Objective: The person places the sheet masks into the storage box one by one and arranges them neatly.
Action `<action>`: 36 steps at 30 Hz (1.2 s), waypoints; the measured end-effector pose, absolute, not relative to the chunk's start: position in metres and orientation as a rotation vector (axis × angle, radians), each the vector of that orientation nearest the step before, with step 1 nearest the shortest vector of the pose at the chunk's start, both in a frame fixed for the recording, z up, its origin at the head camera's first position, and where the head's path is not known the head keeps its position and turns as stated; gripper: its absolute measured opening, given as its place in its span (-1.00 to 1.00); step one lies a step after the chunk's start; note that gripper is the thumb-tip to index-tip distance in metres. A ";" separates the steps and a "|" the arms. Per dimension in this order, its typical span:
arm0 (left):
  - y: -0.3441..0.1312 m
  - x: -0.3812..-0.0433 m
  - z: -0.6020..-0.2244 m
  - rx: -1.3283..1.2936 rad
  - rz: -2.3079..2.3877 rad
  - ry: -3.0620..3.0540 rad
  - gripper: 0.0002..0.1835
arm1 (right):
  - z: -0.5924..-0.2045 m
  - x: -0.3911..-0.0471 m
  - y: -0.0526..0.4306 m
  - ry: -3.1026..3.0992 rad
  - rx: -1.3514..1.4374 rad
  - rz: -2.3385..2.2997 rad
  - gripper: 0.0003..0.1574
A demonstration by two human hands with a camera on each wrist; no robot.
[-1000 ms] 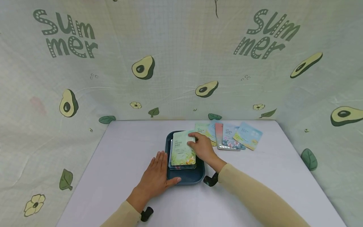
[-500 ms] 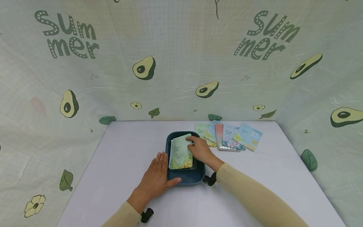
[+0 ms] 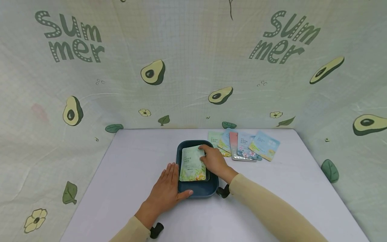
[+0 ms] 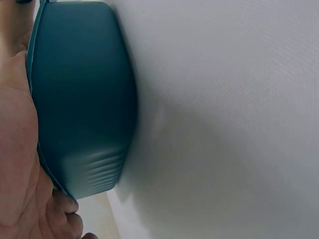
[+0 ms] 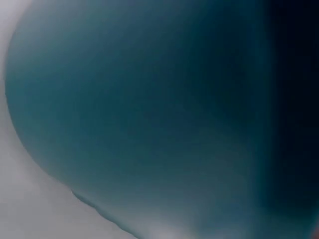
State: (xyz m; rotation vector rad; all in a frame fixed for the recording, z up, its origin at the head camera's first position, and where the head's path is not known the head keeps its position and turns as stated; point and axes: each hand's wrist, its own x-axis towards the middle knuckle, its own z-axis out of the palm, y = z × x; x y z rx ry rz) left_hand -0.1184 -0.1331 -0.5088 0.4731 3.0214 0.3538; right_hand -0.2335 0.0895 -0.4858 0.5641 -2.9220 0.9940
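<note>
A pale green sheet mask packet with a floral lower edge lies within the dark blue tray, over other packets whose edges show beneath it. My right hand reaches over the tray's right rim and pinches the packet's upper right edge between thumb and fingers. Along the left rim my left hand rests with fingers straight and thumb stretched across the near corner. In the left wrist view the palm presses the rim of the tray. The tray's blurred wall fills most of the right wrist view.
Several more packets lie fanned at the back right of the white table: a green one, a silver and red one, a floral one and a light blue one. A printed cloth hangs behind.
The green packet has come down and slightly left into the tray, tilting on the way and now lying flatter. My right hand moved with it, while the left stayed at the rim.
</note>
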 end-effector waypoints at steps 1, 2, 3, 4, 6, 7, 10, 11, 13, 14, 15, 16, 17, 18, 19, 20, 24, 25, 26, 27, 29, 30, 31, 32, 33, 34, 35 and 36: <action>-0.133 -0.118 -0.509 0.472 0.352 3.022 0.24 | -0.486 -0.234 0.090 -2.920 0.562 0.991 -0.49; -0.133 -0.118 -0.508 0.471 0.349 3.023 0.24 | -0.486 -0.234 0.090 -2.919 0.561 0.990 -0.49; -0.133 -0.118 -0.508 0.471 0.348 3.022 0.24 | -0.487 -0.234 0.090 -2.919 0.562 0.988 -0.50; -0.133 -0.118 -0.508 0.470 0.348 3.021 0.24 | -0.487 -0.234 0.090 -2.921 0.561 0.986 -0.50; -0.133 -0.118 -0.508 0.473 0.352 3.022 0.23 | -0.487 -0.235 0.090 -2.921 0.554 0.985 -0.49; -0.133 -0.118 -0.508 0.475 0.354 3.023 0.23 | -0.487 -0.235 0.090 -2.929 0.543 0.985 -0.49; -0.132 -0.118 -0.507 0.483 0.364 3.026 0.23 | -0.484 -0.235 0.091 -2.943 0.507 0.966 -0.46; -0.132 -0.118 -0.507 0.486 0.368 3.028 0.23 | -0.483 -0.234 0.092 -2.941 0.496 0.957 -0.46; -0.132 -0.118 -0.507 0.489 0.368 3.031 0.23 | -0.481 -0.233 0.094 -2.929 0.476 0.953 -0.46; -0.132 -0.118 -0.508 0.490 0.370 3.033 0.23 | -0.479 -0.232 0.095 -2.915 0.471 0.950 -0.48; -0.132 -0.118 -0.508 0.492 0.368 3.033 0.23 | -0.478 -0.232 0.096 -2.895 0.466 0.956 -0.49; -0.132 -0.118 -0.508 0.493 0.363 3.034 0.23 | -0.478 -0.231 0.098 -2.870 0.457 0.969 -0.51; -0.132 -0.118 -0.509 0.492 0.360 3.035 0.24 | -0.477 -0.231 0.100 -2.847 0.452 0.973 -0.53; -0.133 -0.118 -0.509 0.491 0.355 3.036 0.24 | -0.477 -0.230 0.102 -2.824 0.447 0.977 -0.54; -0.133 -0.118 -0.510 0.490 0.356 3.036 0.24 | -0.477 -0.230 0.105 -2.805 0.442 0.981 -0.55; -0.133 -0.119 -0.510 0.489 0.354 3.034 0.24 | -0.478 -0.229 0.108 -2.790 0.441 0.977 -0.55; -0.134 -0.119 -0.509 0.474 0.384 3.019 0.24 | -0.482 -0.229 0.127 -2.769 0.450 0.954 -0.49; -0.134 -0.118 -0.509 0.471 0.396 3.014 0.24 | -0.483 -0.229 0.133 -2.773 0.458 0.947 -0.46; -0.134 -0.118 -0.508 0.466 0.403 3.008 0.24 | -0.485 -0.230 0.139 -2.778 0.461 0.938 -0.44; -0.134 -0.118 -0.508 0.463 0.413 3.003 0.24 | -0.487 -0.231 0.146 -2.786 0.462 0.925 -0.40; -0.133 -0.118 -0.507 0.458 0.425 2.995 0.25 | -0.491 -0.234 0.160 -2.813 0.457 0.887 -0.33; -0.133 -0.117 -0.507 0.457 0.428 2.994 0.25 | -0.493 -0.235 0.167 -2.826 0.457 0.865 -0.29; -0.133 -0.117 -0.507 0.454 0.427 2.993 0.25 | -0.496 -0.237 0.175 -2.841 0.454 0.823 -0.24; -0.133 -0.117 -0.507 0.453 0.424 2.991 0.25 | -0.498 -0.239 0.183 -2.854 0.448 0.788 -0.19; -0.133 -0.117 -0.507 0.452 0.423 2.991 0.25 | -0.501 -0.241 0.192 -2.867 0.446 0.742 -0.14; -0.133 -0.117 -0.508 0.451 0.424 2.991 0.25 | -0.504 -0.243 0.201 -2.879 0.449 0.692 -0.09; -0.133 -0.117 -0.508 0.451 0.424 2.992 0.25 | -0.506 -0.245 0.209 -2.889 0.453 0.642 -0.04; -0.133 -0.117 -0.508 0.452 0.425 2.993 0.25 | -0.509 -0.247 0.218 -2.900 0.451 0.602 0.00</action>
